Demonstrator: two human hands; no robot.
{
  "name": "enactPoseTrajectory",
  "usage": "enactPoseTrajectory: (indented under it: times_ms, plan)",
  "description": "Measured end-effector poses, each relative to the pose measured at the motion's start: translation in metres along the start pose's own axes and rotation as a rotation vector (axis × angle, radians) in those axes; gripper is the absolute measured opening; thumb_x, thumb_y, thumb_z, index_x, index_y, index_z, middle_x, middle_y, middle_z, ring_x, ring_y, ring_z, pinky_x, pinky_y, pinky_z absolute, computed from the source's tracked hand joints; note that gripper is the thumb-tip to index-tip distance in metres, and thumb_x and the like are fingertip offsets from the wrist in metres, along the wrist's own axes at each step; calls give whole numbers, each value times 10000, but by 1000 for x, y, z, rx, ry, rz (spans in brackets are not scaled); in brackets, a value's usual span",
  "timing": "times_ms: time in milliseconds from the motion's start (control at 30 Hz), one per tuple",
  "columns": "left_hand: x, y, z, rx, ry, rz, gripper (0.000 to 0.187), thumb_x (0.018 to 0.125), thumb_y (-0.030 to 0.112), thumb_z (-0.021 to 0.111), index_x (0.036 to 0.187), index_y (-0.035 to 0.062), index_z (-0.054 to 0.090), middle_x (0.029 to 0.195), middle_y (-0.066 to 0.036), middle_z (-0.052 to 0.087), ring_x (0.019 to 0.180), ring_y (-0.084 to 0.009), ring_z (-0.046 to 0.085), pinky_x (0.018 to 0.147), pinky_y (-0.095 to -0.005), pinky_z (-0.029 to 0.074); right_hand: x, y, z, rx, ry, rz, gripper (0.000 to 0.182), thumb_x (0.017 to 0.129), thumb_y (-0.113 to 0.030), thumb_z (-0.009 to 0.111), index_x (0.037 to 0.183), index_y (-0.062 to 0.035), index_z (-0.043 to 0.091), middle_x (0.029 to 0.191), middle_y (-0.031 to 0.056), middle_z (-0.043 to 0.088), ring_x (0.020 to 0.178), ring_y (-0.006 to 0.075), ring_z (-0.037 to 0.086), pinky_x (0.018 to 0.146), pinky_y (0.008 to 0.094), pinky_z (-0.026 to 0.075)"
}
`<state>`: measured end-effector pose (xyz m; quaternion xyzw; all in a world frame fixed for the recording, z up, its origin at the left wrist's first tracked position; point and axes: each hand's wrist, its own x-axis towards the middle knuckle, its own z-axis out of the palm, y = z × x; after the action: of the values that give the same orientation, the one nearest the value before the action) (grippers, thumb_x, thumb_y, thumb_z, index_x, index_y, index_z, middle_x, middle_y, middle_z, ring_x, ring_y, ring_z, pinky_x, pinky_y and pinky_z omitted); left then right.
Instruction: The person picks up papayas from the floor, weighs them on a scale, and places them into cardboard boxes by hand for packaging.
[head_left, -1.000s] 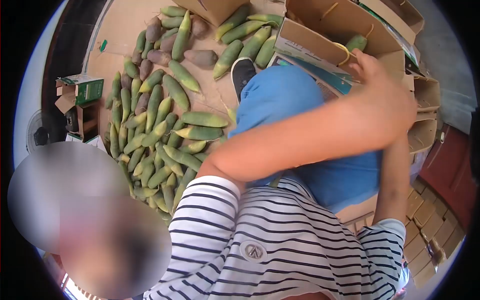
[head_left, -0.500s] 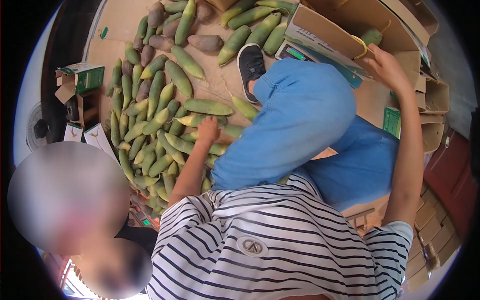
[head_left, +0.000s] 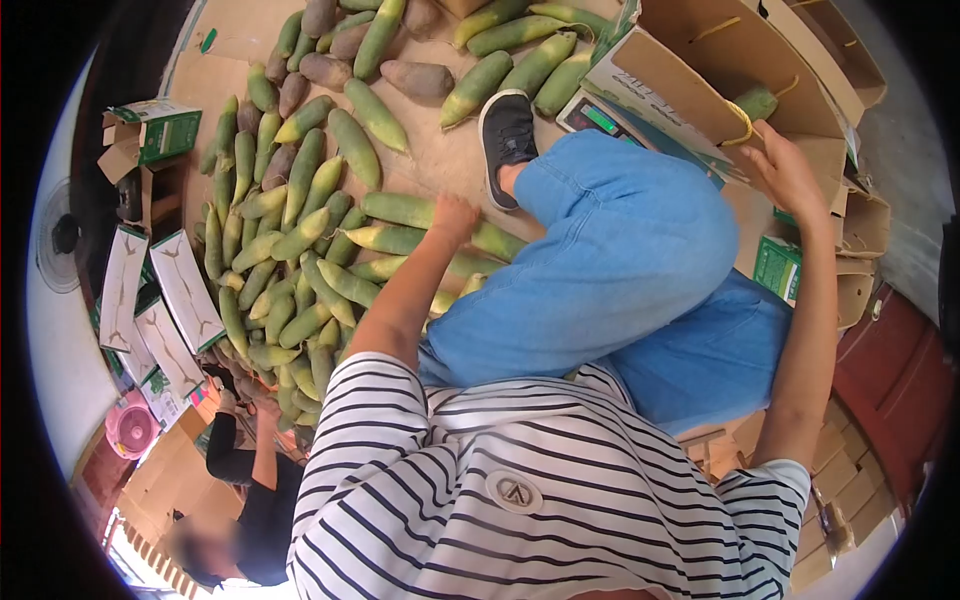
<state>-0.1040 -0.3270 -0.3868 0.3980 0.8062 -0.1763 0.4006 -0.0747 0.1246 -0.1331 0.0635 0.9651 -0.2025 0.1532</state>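
— Cardboard sheeting (head_left: 240,50) covers the floor, and a heap of green shoots (head_left: 290,250) lies spread across it. Where are the hands?

— Head view: the left hand (head_left: 455,215) reaches down past the knee in blue jeans (head_left: 620,250), fingers curled onto a long green shoot (head_left: 420,210) at the near edge of the heap.

— And the other one?

— The right hand (head_left: 790,175) rests on the rim of an open cardboard box (head_left: 720,70), fingers loosely bent against the flap; whether it grips the flap I cannot tell. A yellow cord handle (head_left: 742,122) hangs just beside it.

— Anyone else?

— Another person in a dark top (head_left: 255,490) crouches at the lower left, near flat printed boxes (head_left: 180,290).
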Motion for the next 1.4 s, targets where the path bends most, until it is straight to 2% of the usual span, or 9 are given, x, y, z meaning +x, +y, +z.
enactPoseTrajectory:
  times_ms: [267, 367, 633, 700, 867, 1100, 1167, 1300, 1400]
  plan:
    - [-80, 11, 28, -531, 65, -54, 512, 626, 479, 724, 888, 47, 645, 890, -159, 658, 870, -328, 634, 739, -402, 503, 0, -5, -5, -61, -74, 60, 265, 879, -161, 538, 1083, -4, 478, 990, 229, 571, 970, 403, 522, 795, 421, 421]
    - [-119, -11, -32, -622, 42, -219, 532, 647, 505, 688, 854, 18, 632, 835, -193, 648, 810, -344, 633, 702, -415, 499, -2, 3, 0, -42, 25, -20, 258, 871, -193, 553, 1011, 6, 466, 916, 241, 581, 925, 411, 535, 757, 457, 417]
    - [-192, -55, -171, -738, 877, -433, 416, 696, 351, 717, 901, 6, 607, 715, -164, 613, 680, -306, 615, 625, -387, 478, -4, 2, 0, -69, 5, 2, 266, 870, -175, 557, 1047, 0, 466, 952, 246, 579, 948, 415, 533, 774, 455, 423]
    - [-199, -35, -217, -667, 1085, -340, 363, 715, 274, 732, 885, -17, 596, 714, -116, 612, 649, -191, 587, 622, -318, 465, -2, 1, -1, -82, -8, 8, 278, 873, -174, 555, 1071, 0, 469, 971, 250, 573, 957, 415, 526, 784, 444, 422]
    - [-157, 18, -319, -481, 1499, 252, 390, 671, 291, 758, 892, 21, 582, 745, -112, 576, 702, -273, 583, 630, -353, 472, -3, -2, -1, -57, -1, 4, 268, 871, -162, 553, 1063, 10, 480, 951, 271, 568, 942, 426, 533, 777, 439, 429]
    - [-110, 78, -340, -389, 1620, 284, 359, 717, 300, 706, 968, 87, 563, 962, -92, 555, 922, -288, 542, 783, -427, 421, -4, -1, 4, -23, 70, -51, 274, 862, -164, 555, 1062, 10, 486, 925, 265, 580, 908, 429, 542, 749, 453, 424]
    - [-105, 66, -299, -538, 1586, 303, 354, 743, 261, 683, 1025, 87, 559, 965, -102, 546, 919, -297, 536, 804, -421, 412, -5, 0, 4, -11, 39, -32, 282, 865, -157, 549, 1088, 5, 486, 938, 261, 583, 913, 423, 544, 756, 448, 424]
    - [-96, 12, -155, -677, 987, -53, 377, 757, 217, 667, 1079, 58, 552, 1050, -140, 555, 968, -345, 551, 809, -428, 458, -4, -2, 3, -19, -51, -3, 314, 877, -138, 538, 1147, 8, 472, 1015, 241, 585, 967, 411, 538, 802, 425, 424]
    - [-106, -36, -3, -378, 470, -411, 367, 704, 200, 657, 1039, 79, 570, 982, -133, 547, 911, -303, 560, 750, -441, 467, -5, -9, 0, -25, -70, 38, 318, 885, -130, 533, 1163, 11, 471, 1052, 230, 586, 994, 401, 537, 827, 411, 423]
